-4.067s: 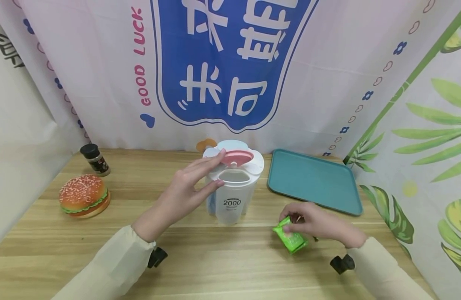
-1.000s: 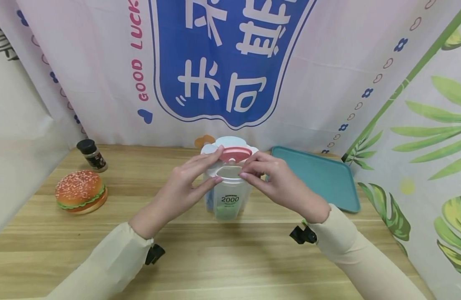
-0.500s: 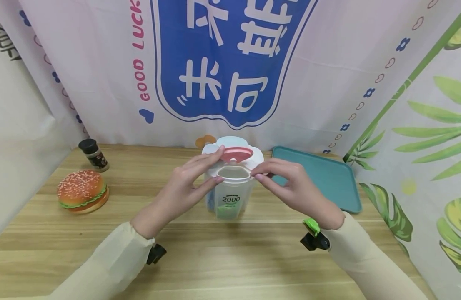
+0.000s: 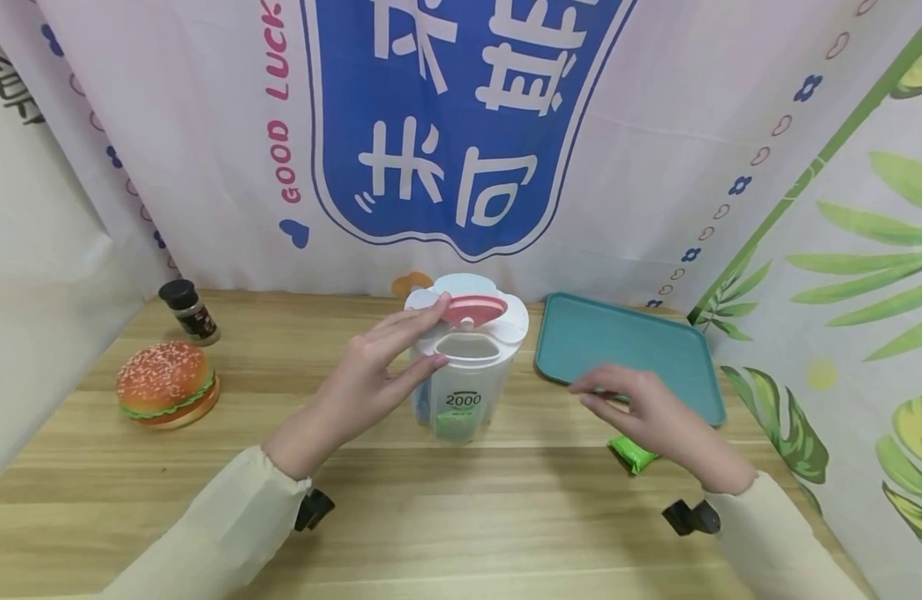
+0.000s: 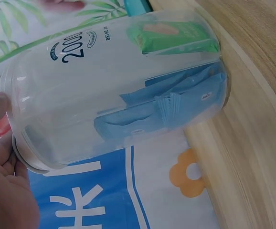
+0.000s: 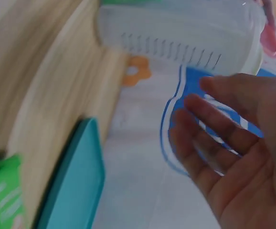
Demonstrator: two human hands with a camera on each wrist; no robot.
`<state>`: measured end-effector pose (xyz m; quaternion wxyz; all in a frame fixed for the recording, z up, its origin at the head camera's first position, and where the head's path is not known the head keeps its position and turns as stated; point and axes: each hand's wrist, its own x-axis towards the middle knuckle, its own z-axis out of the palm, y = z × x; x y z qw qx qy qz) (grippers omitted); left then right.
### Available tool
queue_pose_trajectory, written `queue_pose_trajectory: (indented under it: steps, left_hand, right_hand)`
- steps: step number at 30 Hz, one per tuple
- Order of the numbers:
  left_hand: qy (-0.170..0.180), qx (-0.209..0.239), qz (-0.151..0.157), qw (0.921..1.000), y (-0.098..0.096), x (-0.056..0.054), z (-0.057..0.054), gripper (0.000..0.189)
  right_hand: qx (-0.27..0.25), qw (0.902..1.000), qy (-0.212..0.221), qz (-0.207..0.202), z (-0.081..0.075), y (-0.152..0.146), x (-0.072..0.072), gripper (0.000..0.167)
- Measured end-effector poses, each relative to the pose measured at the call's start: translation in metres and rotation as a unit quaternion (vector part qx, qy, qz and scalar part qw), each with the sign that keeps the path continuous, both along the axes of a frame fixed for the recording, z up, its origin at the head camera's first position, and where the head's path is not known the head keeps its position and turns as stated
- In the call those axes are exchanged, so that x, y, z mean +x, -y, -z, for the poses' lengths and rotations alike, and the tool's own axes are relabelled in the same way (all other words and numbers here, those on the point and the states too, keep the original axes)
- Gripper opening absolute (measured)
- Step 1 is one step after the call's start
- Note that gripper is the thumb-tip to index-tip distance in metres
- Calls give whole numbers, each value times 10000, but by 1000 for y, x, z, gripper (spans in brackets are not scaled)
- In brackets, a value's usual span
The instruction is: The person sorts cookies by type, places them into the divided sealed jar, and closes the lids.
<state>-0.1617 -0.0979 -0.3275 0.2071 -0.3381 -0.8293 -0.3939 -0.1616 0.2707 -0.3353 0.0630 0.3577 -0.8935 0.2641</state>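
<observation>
A clear plastic storage canister (image 4: 472, 387) marked 2000 stands upright with its red flap (image 4: 474, 311) lifted over the front opening. My left hand (image 4: 363, 371) holds its top, fingers at the flap and thumb on the front rim. Through the wall, the left wrist view shows a green packet (image 5: 178, 37) in one compartment and blue packets (image 5: 176, 98) in another. My right hand (image 4: 641, 408) hovers right of the canister with nothing in it, fingers loosely bent. Just below it on the table lies another green packet (image 4: 632, 454), partly hidden by the hand.
A teal tray (image 4: 626, 342) lies at the back right. At the left are a toy-like hamburger (image 4: 168, 385) and a black-capped seasoning jar (image 4: 189, 312). A printed cloth (image 4: 581, 208) hangs behind the wooden table (image 4: 431, 533).
The green packet held by my right hand earlier now shows inside the canister. My right hand then left the opening and moved right, near another green packet. The left hand stayed.
</observation>
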Motion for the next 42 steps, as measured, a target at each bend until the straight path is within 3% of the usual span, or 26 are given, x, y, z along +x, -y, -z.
queue_pose_trajectory:
  steps: [4,8,11,15,20,28,42]
  left_hand:
    - [-47,4,18,10000,-1,-1,-1,73]
    - [-95,38,31,9999,-1,-2,-2,73]
    - [-92,46,38,9999,-1,-2,-2,73]
    - [-88,61,51,9999,-2,-3,-2,73]
    - [-102,79,81,9999,-3,-2,-3,72]
    - [-94,11,50,9999,-2,-1,-2,74]
    - [-77,-6,26,10000,-1,1,-2,75]
  right_hand:
    - [927,9930,651,321,10,-24,7,21]
    - [1458,9815,1120,539,24,-43,10,25]
    - [1714,9756,1222,618,35,-52,11,29]
    - [1941,9734,994,701,48,-59,11,26]
    - [2022,9732,793,753,57,-61,12,25]
    - [2041,9648,1343,975,58,-63,11,30]
    - [1689,9636,1766,1085,59,-71,10,36]
